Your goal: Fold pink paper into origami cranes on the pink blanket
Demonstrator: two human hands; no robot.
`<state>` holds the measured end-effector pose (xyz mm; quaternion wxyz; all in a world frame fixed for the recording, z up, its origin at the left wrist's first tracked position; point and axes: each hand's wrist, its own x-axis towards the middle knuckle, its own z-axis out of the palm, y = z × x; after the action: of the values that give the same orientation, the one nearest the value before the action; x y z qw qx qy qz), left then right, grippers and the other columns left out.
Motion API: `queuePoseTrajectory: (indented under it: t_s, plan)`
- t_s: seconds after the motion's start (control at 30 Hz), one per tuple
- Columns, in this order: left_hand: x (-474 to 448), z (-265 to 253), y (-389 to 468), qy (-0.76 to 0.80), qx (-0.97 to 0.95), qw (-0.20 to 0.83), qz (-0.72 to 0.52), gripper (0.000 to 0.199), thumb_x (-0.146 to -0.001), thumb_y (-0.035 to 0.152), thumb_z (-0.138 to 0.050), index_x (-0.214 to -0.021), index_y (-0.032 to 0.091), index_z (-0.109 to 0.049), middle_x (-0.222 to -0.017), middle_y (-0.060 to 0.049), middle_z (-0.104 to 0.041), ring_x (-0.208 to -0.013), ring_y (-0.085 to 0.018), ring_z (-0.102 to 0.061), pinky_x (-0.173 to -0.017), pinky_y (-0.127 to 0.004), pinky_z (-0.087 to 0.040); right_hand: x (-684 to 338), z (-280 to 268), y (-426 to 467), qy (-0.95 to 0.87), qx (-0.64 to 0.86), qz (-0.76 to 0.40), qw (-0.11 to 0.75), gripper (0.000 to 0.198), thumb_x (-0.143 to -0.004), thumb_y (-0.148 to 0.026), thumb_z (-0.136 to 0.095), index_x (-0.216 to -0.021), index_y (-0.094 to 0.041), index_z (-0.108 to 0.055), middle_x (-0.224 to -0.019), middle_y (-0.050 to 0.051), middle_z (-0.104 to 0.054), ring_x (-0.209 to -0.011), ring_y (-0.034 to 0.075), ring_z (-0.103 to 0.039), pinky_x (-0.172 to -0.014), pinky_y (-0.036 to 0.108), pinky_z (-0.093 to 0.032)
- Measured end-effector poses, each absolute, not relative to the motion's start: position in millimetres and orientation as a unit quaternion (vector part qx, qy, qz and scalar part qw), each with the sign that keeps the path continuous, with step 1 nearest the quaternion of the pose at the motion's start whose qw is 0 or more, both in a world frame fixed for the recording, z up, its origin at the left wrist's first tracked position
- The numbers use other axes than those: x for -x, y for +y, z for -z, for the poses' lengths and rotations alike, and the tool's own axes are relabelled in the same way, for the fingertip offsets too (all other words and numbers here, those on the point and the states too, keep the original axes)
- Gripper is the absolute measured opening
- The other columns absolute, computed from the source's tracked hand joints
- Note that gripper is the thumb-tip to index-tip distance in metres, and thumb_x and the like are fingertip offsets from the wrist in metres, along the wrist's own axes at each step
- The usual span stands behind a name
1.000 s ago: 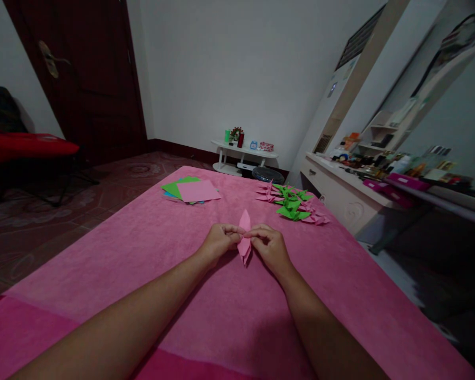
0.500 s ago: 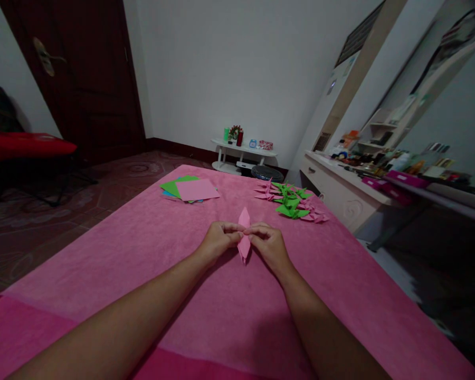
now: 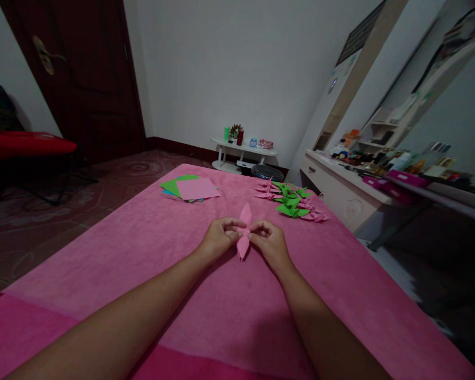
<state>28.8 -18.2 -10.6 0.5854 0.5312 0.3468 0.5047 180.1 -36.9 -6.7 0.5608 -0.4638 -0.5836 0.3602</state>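
Folded pc (image 3: 243, 246) is matt paper, cover (image 3: 150, 237) cloth w/ nap.

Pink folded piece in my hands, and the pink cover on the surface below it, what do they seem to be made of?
The folded piece looks like matte paper, going by its creased layers and sharp points. The pink cover seems to be soft, napped fabric, perhaps plush, since its shade is mottled like brushed pile; the exact fibre can't be told.

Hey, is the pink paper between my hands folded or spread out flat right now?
Folded: the pink paper is a narrow shape pointed at both ends, unlike the flat pink sheet atop the paper stack.
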Motion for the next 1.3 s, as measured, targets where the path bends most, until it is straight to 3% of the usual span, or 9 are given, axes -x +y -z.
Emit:
queuePoseTrajectory:
  t_s: [0.3,0.5,0.9,1.3]
  plan:
    - [-27.6,5.5,-20.7,0.323,-0.514,0.600,-0.520,0.044,-0.060,0.022,-0.073,-0.099,0.013,-0.055,-0.065,0.000,-0.061,-0.052,-0.009,-0.056,-0.052,-0.019,-0.041,-180.7,4.3,-39.5,-0.475,0.458,-0.511,0.551,0.034,-0.060,-0.031,-0.074,-0.085,-0.018,-0.057,-0.068,-0.001,-0.059,-0.057,0.011,-0.056,-0.055,0.022,-0.046]
    - [-28.0,6.2,-21.6,0.319,-0.513,0.599,-0.525,0.057,-0.060,0.025,-0.075,-0.110,0.017,-0.047,-0.068,-0.001,-0.066,-0.053,-0.012,-0.060,-0.052,-0.021,-0.044,-180.0,7.5,-37.7,-0.504,0.451,-0.493,0.547,0.028,-0.060,-0.035,-0.075,-0.070,-0.016,-0.056,-0.055,-0.005,-0.051,-0.046,0.007,-0.046,-0.045,0.019,-0.038]
    - [-27.1,8.0,-20.8,0.328,-0.493,0.615,-0.521,0.068,-0.059,0.025,-0.077,-0.119,0.013,-0.048,-0.068,-0.005,-0.067,-0.056,-0.015,-0.061,-0.056,-0.025,-0.046,-181.7,11.8,-34.8,-0.546,0.456,-0.439,0.549,0.020,-0.065,-0.032,-0.072,-0.069,-0.016,-0.060,-0.056,-0.004,-0.051,-0.047,0.008,-0.042,-0.046,0.021,-0.032]
    - [-26.9,10.2,-20.7,0.308,-0.469,0.667,-0.490,0.050,-0.062,0.017,-0.070,-0.107,0.011,-0.051,-0.065,-0.003,-0.065,-0.052,-0.013,-0.060,-0.052,-0.022,-0.046,-184.2,14.0,-35.3,-0.529,0.457,-0.491,0.520,0.029,-0.062,-0.039,-0.074,-0.063,-0.014,-0.059,-0.052,-0.004,-0.051,-0.047,0.008,-0.043,-0.047,0.021,-0.034]
